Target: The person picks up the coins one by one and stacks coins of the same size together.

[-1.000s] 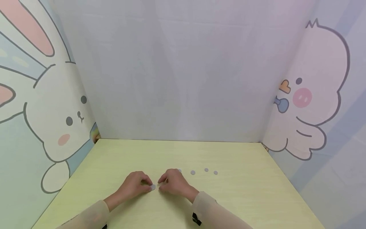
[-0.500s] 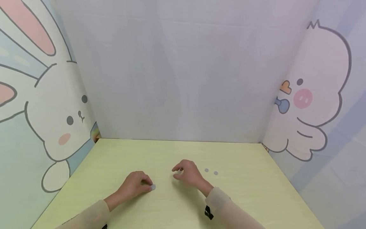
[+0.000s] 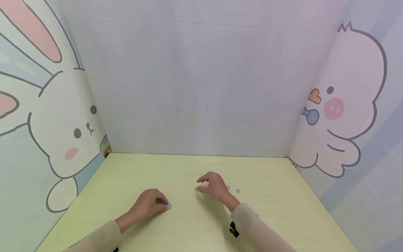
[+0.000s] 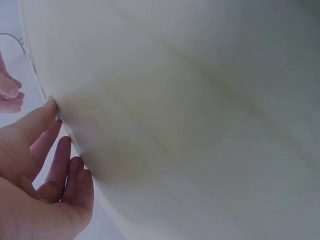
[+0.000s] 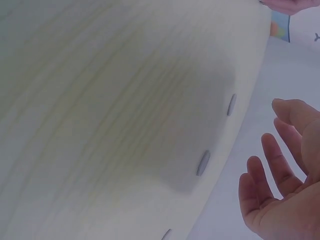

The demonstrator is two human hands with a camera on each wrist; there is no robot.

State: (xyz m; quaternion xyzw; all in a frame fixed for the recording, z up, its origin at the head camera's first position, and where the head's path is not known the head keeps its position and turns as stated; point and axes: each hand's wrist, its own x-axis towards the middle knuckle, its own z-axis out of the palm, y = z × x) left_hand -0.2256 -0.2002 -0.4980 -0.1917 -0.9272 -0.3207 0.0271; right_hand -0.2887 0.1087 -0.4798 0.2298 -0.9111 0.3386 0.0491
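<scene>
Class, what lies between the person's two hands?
Head view: one grey disc at the left hand, another disc near the right hand, and bare tabletop between the discs.

- Discs (image 3: 238, 191): plain light grey.
- Bench (image 3: 267, 224): pale yellow-green, with faint, darker wood-grain streaks in the right wrist view.
- Back curtain (image 3: 201, 87): whitish grey, tinted pinkish lilac toward the upper right.
- Rabbit print (image 3: 53, 129): white with dark grey outlines, pink inner ears and cheek, grey eyes, on pale blue-green.
- Chick print (image 3: 355, 70): pinkish white, outlined in grey, with a pink cheek bearing two pale marks, an orange beak and a blue bow, on pale lavender with darker diagonal bands.
- Sleeves (image 3: 258, 227): beige, with black patches underneath.
</scene>
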